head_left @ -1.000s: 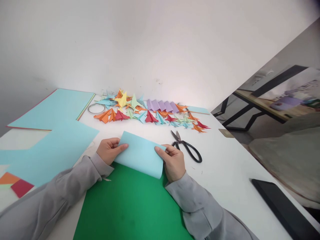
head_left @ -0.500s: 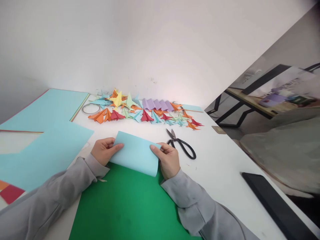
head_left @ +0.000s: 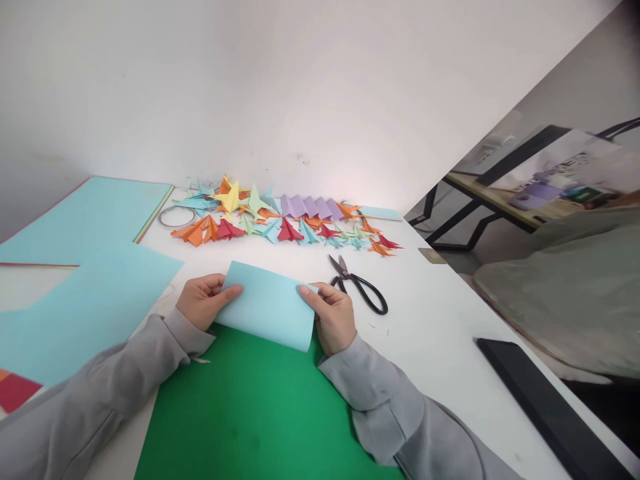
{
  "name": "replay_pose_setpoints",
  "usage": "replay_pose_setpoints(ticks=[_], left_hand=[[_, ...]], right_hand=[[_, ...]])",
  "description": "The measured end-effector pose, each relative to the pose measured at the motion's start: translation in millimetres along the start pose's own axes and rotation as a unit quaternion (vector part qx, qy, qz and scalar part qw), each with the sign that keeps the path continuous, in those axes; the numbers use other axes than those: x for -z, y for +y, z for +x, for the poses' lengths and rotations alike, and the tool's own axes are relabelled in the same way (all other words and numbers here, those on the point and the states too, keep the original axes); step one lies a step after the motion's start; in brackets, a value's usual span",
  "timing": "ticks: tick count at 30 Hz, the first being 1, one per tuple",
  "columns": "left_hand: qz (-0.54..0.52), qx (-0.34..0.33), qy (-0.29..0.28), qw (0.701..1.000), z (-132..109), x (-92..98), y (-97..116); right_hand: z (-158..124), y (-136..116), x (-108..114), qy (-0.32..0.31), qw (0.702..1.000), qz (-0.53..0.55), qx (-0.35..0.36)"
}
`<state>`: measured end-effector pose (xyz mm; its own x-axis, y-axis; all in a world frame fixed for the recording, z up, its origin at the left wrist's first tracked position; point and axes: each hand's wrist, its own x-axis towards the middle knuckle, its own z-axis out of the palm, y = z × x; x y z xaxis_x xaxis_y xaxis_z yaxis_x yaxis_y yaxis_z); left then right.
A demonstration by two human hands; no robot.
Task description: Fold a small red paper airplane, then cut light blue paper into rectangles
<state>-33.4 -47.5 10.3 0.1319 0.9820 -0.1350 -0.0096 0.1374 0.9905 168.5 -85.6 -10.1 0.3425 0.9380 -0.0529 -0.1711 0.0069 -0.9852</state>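
Note:
A light blue sheet of paper (head_left: 267,310) is held up between both hands, over the far end of a green sheet (head_left: 255,407). My left hand (head_left: 203,300) pinches its left edge, thumb on top and fingers behind. At the upper right corner, my right hand (head_left: 336,317) grips it the same way, with the fingers partly hidden behind the paper. The near edge of the blue paper curves slightly downward. Just beyond my right hand lie black-handled scissors (head_left: 357,283), blades partly apart.
Folded paper figures in several colours (head_left: 287,230) line the wall, with pleated purple paper (head_left: 313,208) and a wire coil (head_left: 177,216) among them. Large blue sheets (head_left: 95,293) cover the left side, near a red paper piece (head_left: 19,392). A long black object (head_left: 545,407) lies at right.
The whole view has shifted slightly, so everything appears a little further left. Both hands keep the same hold on the blue paper.

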Motion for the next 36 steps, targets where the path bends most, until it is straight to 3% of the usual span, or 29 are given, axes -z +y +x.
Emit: replay_pose_setpoints(ticks=[36], left_hand=[[0.027, -0.004, 0.004, 1.0, 0.4, 2.3, 0.1]], right_hand=[[0.9, -2.7, -1.9, 0.004, 1.0, 0.012, -0.006]])
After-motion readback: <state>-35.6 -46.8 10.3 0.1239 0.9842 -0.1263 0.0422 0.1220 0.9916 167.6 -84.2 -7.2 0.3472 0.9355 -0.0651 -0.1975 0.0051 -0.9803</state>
